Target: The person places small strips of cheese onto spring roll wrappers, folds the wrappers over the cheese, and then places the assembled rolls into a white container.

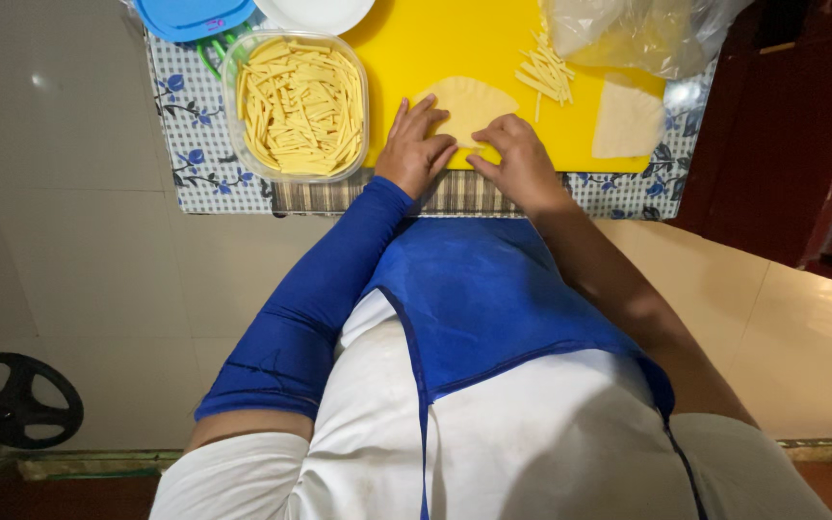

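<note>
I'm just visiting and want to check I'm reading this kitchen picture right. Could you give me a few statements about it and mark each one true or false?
1. Both hands rest on a pale round dough sheet lying on the yellow cutting board. True: the left hand and right hand press its near edge.
2. The clear container is full of water. False: it holds pale dough strips.
3. A small pile of strips lies loose on the board. True.
4. The left arm is bare. False: it wears a blue sleeve.
5. A knife is in the right hand. False: it holds no tool.
</note>
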